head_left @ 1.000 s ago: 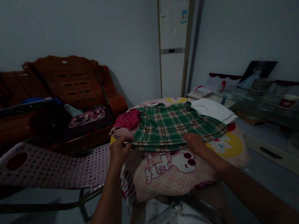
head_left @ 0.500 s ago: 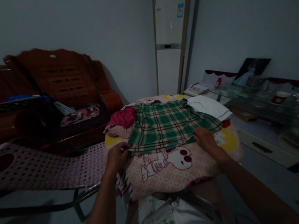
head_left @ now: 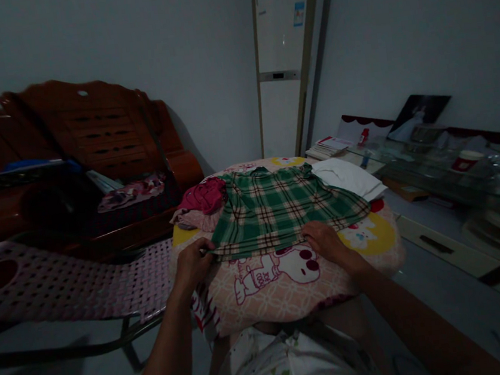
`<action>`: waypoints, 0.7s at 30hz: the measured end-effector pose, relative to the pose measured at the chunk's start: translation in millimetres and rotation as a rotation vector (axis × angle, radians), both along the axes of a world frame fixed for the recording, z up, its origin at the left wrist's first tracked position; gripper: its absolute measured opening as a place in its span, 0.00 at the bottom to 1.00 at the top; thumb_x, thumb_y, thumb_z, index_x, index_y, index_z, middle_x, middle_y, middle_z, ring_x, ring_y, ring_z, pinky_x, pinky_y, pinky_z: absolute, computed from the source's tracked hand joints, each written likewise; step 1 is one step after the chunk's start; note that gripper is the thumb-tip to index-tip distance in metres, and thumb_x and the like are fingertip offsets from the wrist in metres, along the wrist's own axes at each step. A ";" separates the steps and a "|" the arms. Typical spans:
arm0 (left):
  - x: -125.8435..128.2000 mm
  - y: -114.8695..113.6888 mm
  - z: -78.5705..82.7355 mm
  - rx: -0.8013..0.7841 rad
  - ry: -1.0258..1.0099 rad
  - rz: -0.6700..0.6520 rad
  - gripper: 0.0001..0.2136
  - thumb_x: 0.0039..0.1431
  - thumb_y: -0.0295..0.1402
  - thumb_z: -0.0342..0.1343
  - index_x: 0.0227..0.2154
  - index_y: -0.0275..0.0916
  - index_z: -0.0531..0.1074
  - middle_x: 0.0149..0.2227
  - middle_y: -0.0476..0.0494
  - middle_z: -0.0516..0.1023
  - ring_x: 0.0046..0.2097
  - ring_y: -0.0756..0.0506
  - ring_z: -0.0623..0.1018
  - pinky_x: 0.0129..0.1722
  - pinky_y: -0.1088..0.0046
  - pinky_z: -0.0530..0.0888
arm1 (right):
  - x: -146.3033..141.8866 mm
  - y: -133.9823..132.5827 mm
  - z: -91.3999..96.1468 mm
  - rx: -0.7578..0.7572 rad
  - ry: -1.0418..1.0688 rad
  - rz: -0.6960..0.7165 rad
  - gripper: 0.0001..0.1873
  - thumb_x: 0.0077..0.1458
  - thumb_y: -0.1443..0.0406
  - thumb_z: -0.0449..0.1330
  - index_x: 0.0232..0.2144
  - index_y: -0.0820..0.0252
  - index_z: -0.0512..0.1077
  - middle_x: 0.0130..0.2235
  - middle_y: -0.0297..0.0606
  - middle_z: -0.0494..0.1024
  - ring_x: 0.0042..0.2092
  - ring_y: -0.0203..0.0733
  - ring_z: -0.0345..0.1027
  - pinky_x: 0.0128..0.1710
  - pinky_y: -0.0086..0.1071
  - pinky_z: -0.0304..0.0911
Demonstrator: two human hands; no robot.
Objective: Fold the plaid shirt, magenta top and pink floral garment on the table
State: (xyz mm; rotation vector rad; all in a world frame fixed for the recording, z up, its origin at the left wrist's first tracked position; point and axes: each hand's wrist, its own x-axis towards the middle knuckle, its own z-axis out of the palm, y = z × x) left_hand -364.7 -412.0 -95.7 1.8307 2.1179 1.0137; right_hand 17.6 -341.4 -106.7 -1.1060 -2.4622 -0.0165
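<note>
A green plaid garment (head_left: 270, 206) with a flared lower edge lies spread over a padded surface covered in pink patterned cloth (head_left: 263, 306). At the garment's near left corner, my left hand (head_left: 194, 263) pinches the hem between thumb and fingers. My right hand (head_left: 326, 242) has its fingers closed on the hem along the near edge, right of the middle; the fingertips are partly hidden. A bundle of dark pink clothing (head_left: 203, 197) rests beside the garment on the left. White folded cloth (head_left: 351, 179) lies at its right side.
A woven reclining chair (head_left: 85, 284) stands close on the left, before a carved wooden sofa (head_left: 99, 132). On the right is a glass-topped cabinet (head_left: 427, 161) with a cup (head_left: 467, 161) and papers (head_left: 329, 147). A tall white air conditioner (head_left: 284, 111) stands in the corner.
My right hand has moved left along the hem, toward the middle of the near edge. My left hand stays at the left corner. The view has shifted slightly.
</note>
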 end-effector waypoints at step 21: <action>1.7 -5.0 7.7 -0.008 -0.057 0.006 0.09 0.41 0.31 0.51 0.27 0.41 0.73 0.28 0.50 0.78 0.26 0.47 0.72 0.30 0.74 0.66 | 7.7 -3.0 1.0 0.023 0.005 0.059 0.10 0.53 0.75 0.57 0.35 0.61 0.75 0.42 0.45 0.77 0.46 0.46 0.67 0.50 0.40 0.62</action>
